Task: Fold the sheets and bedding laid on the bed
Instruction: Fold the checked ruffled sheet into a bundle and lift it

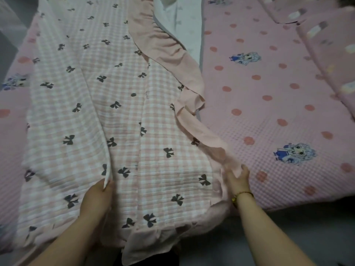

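Your left hand (97, 196) sits at the near end of the pink-and-white checked quilted blanket printed with dark bows (124, 89), left of its middle. Thumb and fingers pinch a raised fold of it. Your bare left forearm (63, 237) reaches in from the lower left. Your right hand (238, 180) is at the blanket's right border, fingers curled round its plain pink frill (217, 148). A thin gold-and-red bracelet (242, 194) circles that wrist, and your right forearm (269, 233) comes from the lower right.

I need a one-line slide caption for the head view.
Left hand pinches a fold of the checked blanket; right hand grips its pink ruffle.
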